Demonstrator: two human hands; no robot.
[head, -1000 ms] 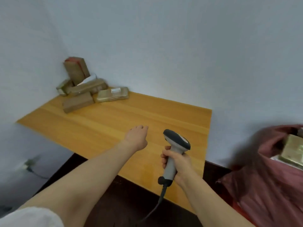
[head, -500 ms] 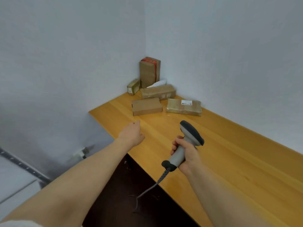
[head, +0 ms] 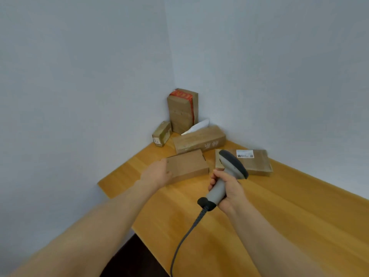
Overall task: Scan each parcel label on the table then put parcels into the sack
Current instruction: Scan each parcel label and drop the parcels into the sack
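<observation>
Several brown parcels lie in the table's far corner. A flat brown parcel (head: pixel 187 166) is nearest. My left hand (head: pixel 156 173) holds its left end, thumb against the front side, fingertips partly hidden. My right hand (head: pixel 229 189) grips the grey handle of a barcode scanner (head: pixel 231 166), whose dark head hangs over the left end of a taped parcel with a white label (head: pixel 257 162). Behind lie a long parcel (head: pixel 199 139), a small parcel (head: pixel 161 133) and a tall upright parcel with red tape (head: pixel 182 110). The sack is out of view.
The wooden table (head: pixel 289 216) fits into a corner of two grey walls. Its left edge runs diagonally down to a dark floor (head: pixel 129 260). The scanner's cable (head: pixel 183 238) hangs over the table toward me. A white packet (head: pixel 197 125) sticks up behind the long parcel.
The view has turned left and closed in on the parcels; the sack has left the frame. My left hand has reached forward onto the flat parcel. The scanner has moved toward the labelled parcel.
</observation>
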